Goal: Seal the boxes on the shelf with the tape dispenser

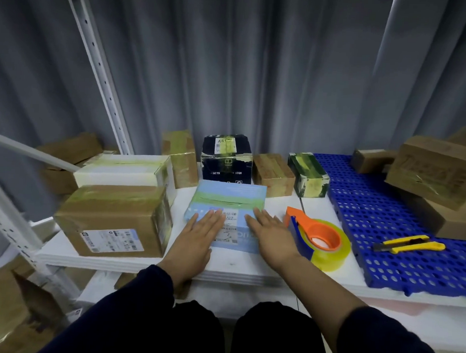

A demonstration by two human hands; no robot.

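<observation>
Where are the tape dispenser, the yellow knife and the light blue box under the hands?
tape dispenser (305, 229): head view, on its orange frame.
knife (410, 245): head view, middle of the yellow handle.
blue box (231, 191): head view, top face near the far edge.

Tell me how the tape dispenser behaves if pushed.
The tape dispenser lies flat on its side, so it probably slides rather than rolls. Its orange end sticks out one way, so an off-centre push likely spins it.

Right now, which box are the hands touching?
The light blue box, the only blue one; left hand and right hand rest flat on it.
</observation>
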